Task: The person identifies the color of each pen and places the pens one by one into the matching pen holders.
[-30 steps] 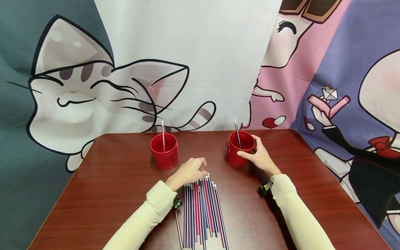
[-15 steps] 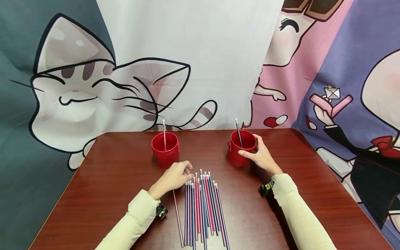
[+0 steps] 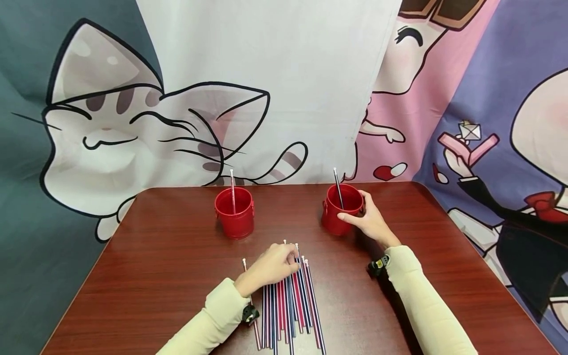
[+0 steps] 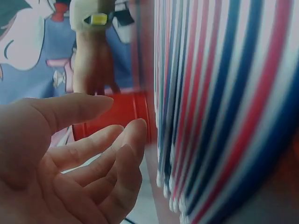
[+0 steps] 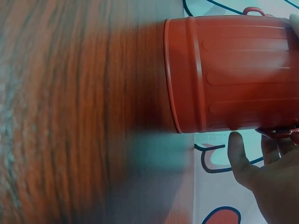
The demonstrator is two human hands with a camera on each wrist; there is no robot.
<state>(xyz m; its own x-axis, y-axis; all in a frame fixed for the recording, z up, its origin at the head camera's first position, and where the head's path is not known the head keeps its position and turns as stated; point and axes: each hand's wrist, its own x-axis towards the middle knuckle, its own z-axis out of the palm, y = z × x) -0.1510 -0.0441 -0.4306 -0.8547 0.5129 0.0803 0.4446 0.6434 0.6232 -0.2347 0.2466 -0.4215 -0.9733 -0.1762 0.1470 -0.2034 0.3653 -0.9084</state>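
My left hand (image 3: pixel 272 265) hovers over the eraser ends of a row of striped pencils (image 3: pixel 280 310) in blue, red and purplish tones. Thumb and loosely bent fingers stand apart in the left wrist view, with nothing between them, beside the pencils (image 4: pixel 219 84). With my right hand (image 3: pixel 372 224) I hold the right red bucket (image 3: pixel 333 219), thumb at the near rim and fingers round its right side. The right wrist view shows the bucket (image 5: pixel 238 74) sideways, fingertips against its side. One dark pencil (image 3: pixel 338 186) leans inside it.
To the left stands a second red bucket (image 3: pixel 235 226) with one pinkish pencil (image 3: pixel 232 190) in it. A single pencil (image 3: pixel 257 337) lies a little apart, left of the row. Behind the brown table (image 3: pixel 155 256) hangs a cartoon-printed cloth (image 3: pixel 284 64).
My left hand moved left with the single pencil coming into view beside the row, then went back right over the pencils. The right hand stays at its bucket.
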